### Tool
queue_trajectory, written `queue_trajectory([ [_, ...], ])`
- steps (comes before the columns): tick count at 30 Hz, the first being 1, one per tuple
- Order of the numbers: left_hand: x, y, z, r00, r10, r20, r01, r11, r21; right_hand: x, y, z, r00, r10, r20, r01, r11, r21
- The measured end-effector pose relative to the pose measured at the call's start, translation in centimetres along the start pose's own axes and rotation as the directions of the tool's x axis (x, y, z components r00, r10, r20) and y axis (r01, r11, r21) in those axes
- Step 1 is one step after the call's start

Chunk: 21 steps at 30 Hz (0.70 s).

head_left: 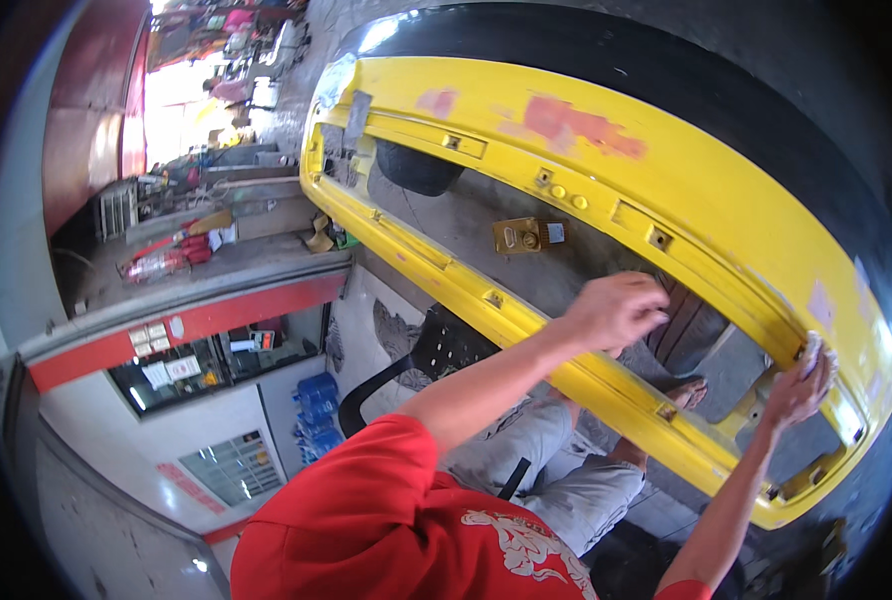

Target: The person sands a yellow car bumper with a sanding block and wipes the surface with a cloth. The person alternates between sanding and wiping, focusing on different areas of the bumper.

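Note:
A large yellow car bumper [686, 150] with a black section [606, 50] along its far side lies across the view in front of me. Reddish and pinkish patches mark its painted face. My right hand [794, 395] is closed on a whitish crumpled cloth [816, 358], which touches the bumper's inner edge near its right end. Over the bumper's nearer bar hangs my left hand [618, 308], with its fingers curled in. Nothing shows sticking out of that hand, and its palm is hidden.
Beneath the bumper's opening, a small box-like yellowish container [519, 236] sits on the floor. A black plastic chair [446, 345] stands near my left arm, with blue water bottles [316, 415] beyond. Farther left is a cluttered ledge [266, 225] holding tools and a red item.

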State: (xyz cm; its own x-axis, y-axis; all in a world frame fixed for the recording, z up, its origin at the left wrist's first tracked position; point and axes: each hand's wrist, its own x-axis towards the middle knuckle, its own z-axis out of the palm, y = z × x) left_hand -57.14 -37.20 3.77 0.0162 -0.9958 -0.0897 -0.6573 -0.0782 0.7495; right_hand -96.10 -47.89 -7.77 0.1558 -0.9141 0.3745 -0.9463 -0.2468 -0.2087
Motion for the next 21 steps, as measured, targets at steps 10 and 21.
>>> queue_trajectory([
  [10,-12.1,-12.0,-8.5,0.925,-0.25,-0.284,0.348,0.859,0.376,4.7,-29.1,2.1,0.978,0.004,0.208,-0.07,0.947,0.314],
  [21,-12.8,-13.0,-5.8,0.952,-0.239,-0.188,0.304,0.775,0.554,7.3,-21.6,3.3,0.984,0.053,0.17,-0.104,0.947,0.304],
])
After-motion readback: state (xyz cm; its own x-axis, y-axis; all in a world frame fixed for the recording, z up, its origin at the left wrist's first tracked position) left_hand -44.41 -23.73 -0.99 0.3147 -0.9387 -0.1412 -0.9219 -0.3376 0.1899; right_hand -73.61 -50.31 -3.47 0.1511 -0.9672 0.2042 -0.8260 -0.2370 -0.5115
